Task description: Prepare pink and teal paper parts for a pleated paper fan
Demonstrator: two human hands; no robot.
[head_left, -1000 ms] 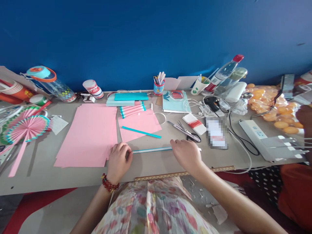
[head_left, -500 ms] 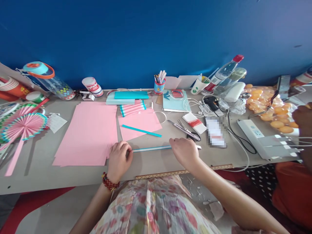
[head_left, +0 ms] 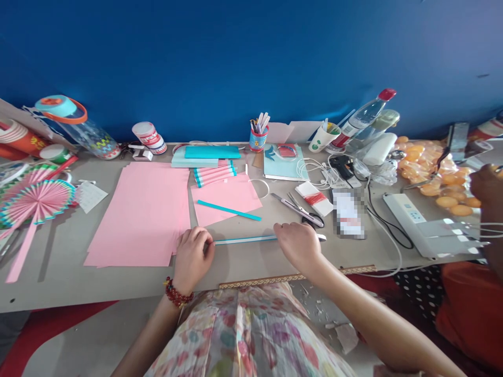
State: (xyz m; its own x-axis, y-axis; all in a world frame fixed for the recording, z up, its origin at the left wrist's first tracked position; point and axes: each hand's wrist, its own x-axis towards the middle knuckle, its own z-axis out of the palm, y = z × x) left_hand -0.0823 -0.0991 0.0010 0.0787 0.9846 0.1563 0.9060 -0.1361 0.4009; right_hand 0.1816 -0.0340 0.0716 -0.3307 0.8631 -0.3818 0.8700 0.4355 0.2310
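A narrow blue paper strip (head_left: 245,240) with a white band along it lies straight across the table's front. At its left end, my left hand (head_left: 195,255) is closed, thumb and fingertips pinching the strip. My right hand (head_left: 298,245) rests with curled fingers over the right part of the strip, covering it. Past the right hand pokes a small white rounded end (head_left: 321,237); I cannot make out what it belongs to. Behind the hands, a loose blue strip (head_left: 229,210) lies slanted on a pink sheet (head_left: 231,193). A pleated pink piece (head_left: 214,173) with blue edges sits above it.
A stack of pink paper (head_left: 141,214) is at left, near a folded pink fan (head_left: 39,201). A utility knife (head_left: 293,206), scissors (head_left: 313,220), red thread card (head_left: 314,198) and phone (head_left: 348,213) lie right. Beyond the power strip (head_left: 412,222) is another person's hand (head_left: 487,188).
Both hands stay in the same place on the strip. The view has shifted very slightly; nothing else visibly moves.
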